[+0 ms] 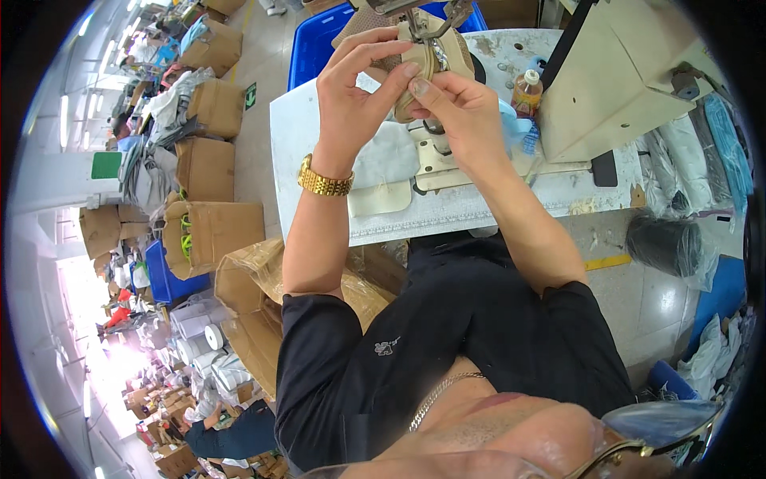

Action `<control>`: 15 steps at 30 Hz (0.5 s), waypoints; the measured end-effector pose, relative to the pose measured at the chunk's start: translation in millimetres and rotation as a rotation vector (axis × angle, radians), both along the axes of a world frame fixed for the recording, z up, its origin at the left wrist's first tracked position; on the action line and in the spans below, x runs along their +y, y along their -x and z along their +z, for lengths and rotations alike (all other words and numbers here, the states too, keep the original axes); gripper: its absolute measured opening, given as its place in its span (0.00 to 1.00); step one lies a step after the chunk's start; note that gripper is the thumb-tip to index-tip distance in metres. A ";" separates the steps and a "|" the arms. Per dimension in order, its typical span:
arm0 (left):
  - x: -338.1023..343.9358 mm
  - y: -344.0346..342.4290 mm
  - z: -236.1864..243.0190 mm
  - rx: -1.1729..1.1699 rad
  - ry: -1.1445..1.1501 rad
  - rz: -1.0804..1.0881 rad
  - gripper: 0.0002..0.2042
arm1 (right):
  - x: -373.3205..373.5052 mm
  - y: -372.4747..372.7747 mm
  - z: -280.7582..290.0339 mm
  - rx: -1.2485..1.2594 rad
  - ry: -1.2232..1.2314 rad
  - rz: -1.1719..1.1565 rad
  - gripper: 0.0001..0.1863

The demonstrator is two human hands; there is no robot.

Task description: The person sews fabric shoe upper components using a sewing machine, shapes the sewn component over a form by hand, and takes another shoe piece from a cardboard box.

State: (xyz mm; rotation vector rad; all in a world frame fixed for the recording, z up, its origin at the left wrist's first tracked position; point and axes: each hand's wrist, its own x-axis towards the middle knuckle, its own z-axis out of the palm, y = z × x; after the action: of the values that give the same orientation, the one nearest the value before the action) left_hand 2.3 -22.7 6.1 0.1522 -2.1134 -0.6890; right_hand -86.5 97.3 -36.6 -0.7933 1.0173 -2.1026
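Note:
A beige shoe upper (456, 49) with a curved, bound edge and a shiny strip lies under the presser foot (420, 30) of a sewing machine (630, 84). My left hand (361, 84), with a gold watch (325, 180) at the wrist, pinches the upper's left edge between thumb and fingers. Close beside it, my right hand (467, 112) grips the lower edge, its thumb pressed on the material. Both thumbs almost meet just below the needle area. What lies under the fingertips is hidden.
The white worktable (311, 144) carries light fabric pieces (386, 160) left of the machine's metal plate (435, 164). A bottle (527, 92) stands right of my right hand. Behind the table is a blue crate (313, 44). An open cardboard box (247, 311) sits at my left.

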 end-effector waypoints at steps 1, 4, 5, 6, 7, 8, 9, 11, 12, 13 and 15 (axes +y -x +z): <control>0.0 0.5 1.4 -0.002 0.000 -0.002 0.12 | 0.1 1.4 0.7 0.012 -0.002 0.003 0.14; -0.4 3.8 5.5 0.008 0.006 0.001 0.12 | -0.6 3.7 -0.7 0.029 -0.007 0.002 0.14; 1.0 3.4 4.7 0.005 0.006 0.015 0.12 | -1.1 4.6 -1.2 0.035 -0.013 0.000 0.14; 2.6 2.2 4.0 -0.002 0.004 0.028 0.11 | -0.3 4.6 -0.5 0.032 -0.013 -0.004 0.14; 3.8 2.6 4.7 -0.005 0.004 0.024 0.11 | 0.5 5.2 1.2 0.018 -0.013 0.001 0.14; 5.4 3.8 6.1 0.002 0.034 0.046 0.11 | 1.3 5.7 1.9 0.003 -0.014 0.004 0.14; 5.5 5.8 8.0 0.012 0.066 0.065 0.11 | 0.2 7.0 1.6 0.002 -0.010 -0.001 0.14; 6.1 7.0 6.5 0.009 0.072 0.084 0.11 | -1.6 9.6 1.0 -0.002 -0.012 -0.008 0.14; 7.1 6.4 5.2 0.007 0.071 0.112 0.11 | -1.3 8.6 2.5 -0.003 -0.012 -0.010 0.14; 7.3 6.2 6.4 0.007 0.071 0.110 0.11 | -1.0 6.8 5.5 -0.025 -0.001 -0.005 0.14; 7.3 5.0 10.3 -0.013 0.060 0.067 0.11 | -0.6 5.9 6.9 -0.044 0.009 0.003 0.14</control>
State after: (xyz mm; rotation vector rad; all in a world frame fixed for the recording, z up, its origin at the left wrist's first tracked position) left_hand -2.7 -15.4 16.4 0.1944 -2.1293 -0.5851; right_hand -92.5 96.7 -29.6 -0.7492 0.9832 -2.1143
